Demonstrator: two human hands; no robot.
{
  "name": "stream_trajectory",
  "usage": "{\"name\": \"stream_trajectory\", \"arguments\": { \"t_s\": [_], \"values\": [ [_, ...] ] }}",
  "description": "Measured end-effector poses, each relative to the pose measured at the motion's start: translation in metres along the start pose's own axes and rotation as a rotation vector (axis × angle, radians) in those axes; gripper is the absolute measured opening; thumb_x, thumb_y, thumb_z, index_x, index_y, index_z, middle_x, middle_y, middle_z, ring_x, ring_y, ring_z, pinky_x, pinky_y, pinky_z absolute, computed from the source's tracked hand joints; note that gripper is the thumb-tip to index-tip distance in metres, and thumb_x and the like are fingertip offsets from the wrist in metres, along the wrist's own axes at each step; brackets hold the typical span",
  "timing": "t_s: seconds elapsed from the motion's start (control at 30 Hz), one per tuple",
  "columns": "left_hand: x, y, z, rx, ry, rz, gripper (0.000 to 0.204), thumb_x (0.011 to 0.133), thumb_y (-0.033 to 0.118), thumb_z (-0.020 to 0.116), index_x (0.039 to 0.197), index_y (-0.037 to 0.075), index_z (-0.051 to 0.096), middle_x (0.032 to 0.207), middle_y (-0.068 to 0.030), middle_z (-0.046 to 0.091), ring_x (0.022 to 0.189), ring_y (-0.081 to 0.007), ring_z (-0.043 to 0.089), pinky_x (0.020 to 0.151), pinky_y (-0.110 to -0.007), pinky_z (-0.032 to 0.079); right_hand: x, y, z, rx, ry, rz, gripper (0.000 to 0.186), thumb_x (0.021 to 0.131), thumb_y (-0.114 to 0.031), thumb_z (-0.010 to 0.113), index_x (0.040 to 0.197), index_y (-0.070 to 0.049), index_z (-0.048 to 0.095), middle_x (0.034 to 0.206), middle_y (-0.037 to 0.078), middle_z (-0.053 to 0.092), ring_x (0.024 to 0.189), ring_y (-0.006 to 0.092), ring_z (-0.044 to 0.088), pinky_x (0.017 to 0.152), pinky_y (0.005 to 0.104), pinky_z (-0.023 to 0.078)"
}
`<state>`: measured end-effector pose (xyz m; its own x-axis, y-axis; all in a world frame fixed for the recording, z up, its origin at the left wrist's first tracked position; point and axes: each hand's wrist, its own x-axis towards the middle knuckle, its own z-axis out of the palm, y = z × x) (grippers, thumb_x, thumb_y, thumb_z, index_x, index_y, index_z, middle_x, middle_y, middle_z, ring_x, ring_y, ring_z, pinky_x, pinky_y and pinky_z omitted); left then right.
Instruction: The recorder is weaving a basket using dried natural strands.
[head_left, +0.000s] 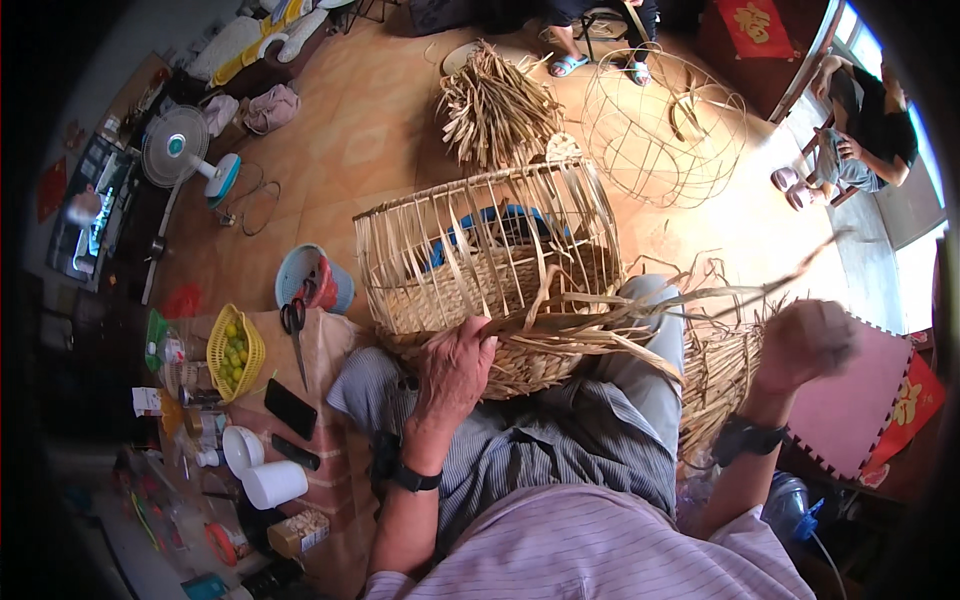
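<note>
A half-woven basket (500, 275) lies tilted across my lap, its bare upright strips fanning away from me. Blue material (500, 225) shows through the gaps between them. At the near side of the weave, my left hand (460, 368) is closed, with thumb and fingertips pinching dried leaf strands (570, 325). These strands trail off to the right, and one long end reaches past my knee. Out to the right, apart from the basket, my right hand (810, 345) is raised and balled up. It is motion-blurred, and what lies in it, if anything, is hidden.
A table at left holds scissors (294, 325), a black phone (291, 408), a yellow basket of green fruit (236, 352) and white cups (273, 485). Beyond are a leaf bundle (500, 110), a wire frame (665, 125), a fan (178, 147) and two seated people.
</note>
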<state>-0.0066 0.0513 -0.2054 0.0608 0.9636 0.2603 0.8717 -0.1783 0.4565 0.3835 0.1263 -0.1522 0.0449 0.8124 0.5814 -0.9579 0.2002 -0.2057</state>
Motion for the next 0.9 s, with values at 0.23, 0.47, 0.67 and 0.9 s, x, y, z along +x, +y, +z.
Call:
{"name": "stream_trajectory", "arguments": {
  "t_s": [0.23,0.47,0.67,0.9],
  "values": [
    [-0.007,-0.003,0.007,0.039,0.015,-0.053,0.021,0.094,0.012,0.065,0.11,0.002,0.057,0.089,-0.0206,0.067,0.084,-0.0412,0.067,0.075,-0.05,0.052,-0.035,0.142,0.074,-0.879,-0.266,1.351,0.037,0.098,-0.026,0.071,0.116,0.005,0.066,0.087,0.019,0.072,0.077,0.0218,0.072,0.064,0.0312,0.056],
    [-0.009,-0.014,0.023,0.033,0.081,0.064,0.022,0.092,0.008,0.067,0.111,0.004,0.055,0.089,-0.0206,0.067,0.084,-0.0409,0.067,0.074,-0.05,0.053,-0.049,0.235,0.019,-1.19,-0.286,0.617,0.026,0.096,-0.021,0.072,0.105,0.002,0.067,0.088,0.016,0.073,0.08,0.0202,0.071,0.07,0.0338,0.055],
    [-0.007,-0.004,0.026,0.046,0.106,-0.055,0.043,0.091,0.008,0.069,0.129,0.002,0.049,0.085,-0.0199,0.066,0.081,-0.038,0.068,0.077,-0.049,0.052,-0.009,0.231,-0.001,-0.833,0.176,1.015,0.01,0.1,-0.014,0.062,0.101,-0.004,0.063,0.068,0.0,0.055,0.052,0.0081,0.052,0.045,0.0243,0.037],
    [-0.011,0.013,0.028,0.252,-0.022,0.024,0.078,0.084,0.019,0.076,0.147,-0.007,0.038,0.106,-0.023,0.06,0.104,-0.0366,0.058,0.094,-0.047,0.045,0.006,0.241,-0.002,-1.154,-0.307,0.893,0.02,0.099,-0.016,0.063,0.109,0.002,0.065,0.083,0.012,0.071,0.074,0.0205,0.067,0.068,0.0361,0.053]
  ]
}}
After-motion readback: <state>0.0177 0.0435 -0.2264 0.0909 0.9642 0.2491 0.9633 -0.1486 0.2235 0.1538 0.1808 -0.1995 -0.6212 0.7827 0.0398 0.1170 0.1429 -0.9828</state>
